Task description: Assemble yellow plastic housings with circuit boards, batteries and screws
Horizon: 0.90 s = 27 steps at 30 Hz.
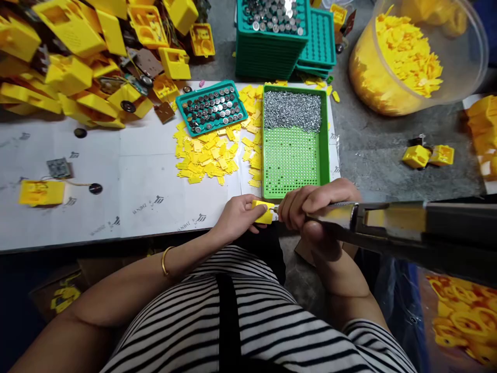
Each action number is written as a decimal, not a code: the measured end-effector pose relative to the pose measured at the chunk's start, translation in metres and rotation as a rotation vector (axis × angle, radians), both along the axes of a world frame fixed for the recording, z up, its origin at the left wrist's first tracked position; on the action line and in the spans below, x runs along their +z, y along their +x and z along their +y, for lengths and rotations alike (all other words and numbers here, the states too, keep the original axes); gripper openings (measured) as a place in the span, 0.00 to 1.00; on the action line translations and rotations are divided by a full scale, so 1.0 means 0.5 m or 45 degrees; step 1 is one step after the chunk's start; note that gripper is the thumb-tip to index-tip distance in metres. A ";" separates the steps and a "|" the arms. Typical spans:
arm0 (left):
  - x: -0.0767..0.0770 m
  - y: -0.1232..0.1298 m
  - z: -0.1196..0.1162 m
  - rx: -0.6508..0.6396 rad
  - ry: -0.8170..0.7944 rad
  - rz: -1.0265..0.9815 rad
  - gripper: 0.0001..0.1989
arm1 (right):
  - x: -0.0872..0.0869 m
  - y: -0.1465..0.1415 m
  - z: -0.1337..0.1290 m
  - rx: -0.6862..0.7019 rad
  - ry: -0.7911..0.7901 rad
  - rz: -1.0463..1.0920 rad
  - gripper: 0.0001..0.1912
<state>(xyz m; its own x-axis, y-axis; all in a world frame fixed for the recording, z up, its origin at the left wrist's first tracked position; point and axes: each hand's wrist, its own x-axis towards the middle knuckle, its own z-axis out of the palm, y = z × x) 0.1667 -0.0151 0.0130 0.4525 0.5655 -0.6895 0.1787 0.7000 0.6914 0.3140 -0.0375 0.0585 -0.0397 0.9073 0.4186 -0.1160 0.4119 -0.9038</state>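
My left hand (237, 216) pinches a small yellow plastic case (264, 217) at the table's front edge. My right hand (316, 204) is wrapped round a power screwdriver (392, 223), whose dark body runs off to the right. Its bit points left and meets the right side of the case; whether a screw is on the tip is too small to tell. Just beyond both hands lies a green perforated tray (291, 160), with many small silver screws (292, 110) heaped in its far half.
Loose yellow flat pieces (207, 155) lie left of the tray, beside a teal tray (212, 109) of button cells. Yellow cases (73, 67) pile up far left. One wired case (42, 191) lies nearer. Stacked teal trays (267, 57) and a clear tub (368, 77) stand behind.
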 end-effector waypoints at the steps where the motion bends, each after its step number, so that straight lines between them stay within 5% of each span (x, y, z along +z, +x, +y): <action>1: 0.001 -0.001 -0.001 -0.003 0.018 -0.001 0.14 | -0.004 0.001 0.003 0.033 0.047 0.017 0.11; 15: -0.008 -0.019 -0.027 0.013 0.193 -0.069 0.17 | -0.012 -0.039 -0.017 -0.142 0.145 -0.032 0.10; 20: -0.022 -0.017 -0.032 0.054 0.218 -0.015 0.13 | -0.024 -0.051 -0.005 -0.027 0.177 0.022 0.11; 27: -0.008 -0.019 -0.015 -0.081 0.132 0.027 0.10 | -0.007 -0.044 -0.005 -0.074 0.053 -0.060 0.12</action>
